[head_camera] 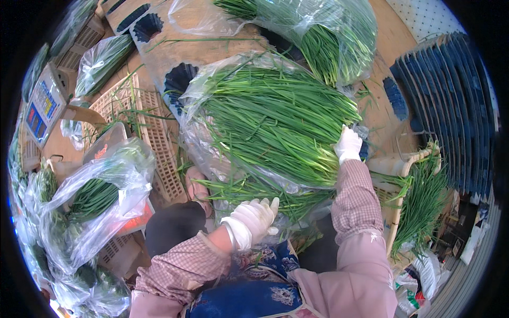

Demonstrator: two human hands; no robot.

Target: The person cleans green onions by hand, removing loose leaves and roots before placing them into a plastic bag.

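Observation:
A broad pile of green garlic chives [270, 115] lies on an opened clear plastic bag [195, 127] before me, with its pale stem ends to the right. My right hand [348, 145], in a white glove, touches those ends at the pile's right edge. Its fingers are curled, and whether they grip stems or plastic is hidden. My left hand [252, 222], also gloved, is near my lap, fingers and thumb apart with nothing seen between them. Just beyond it, loose chives [294, 202] lie along the near side of the bag.
Another bagged chive bundle [338, 43] lies at the back of the wooden board [206, 47]. On the left are a scale display [45, 105], a plastic crate [159, 147] and an open bag of chives [99, 194]. A chive-filled basket [397, 214] and stacked blue trays [441, 115] stand right.

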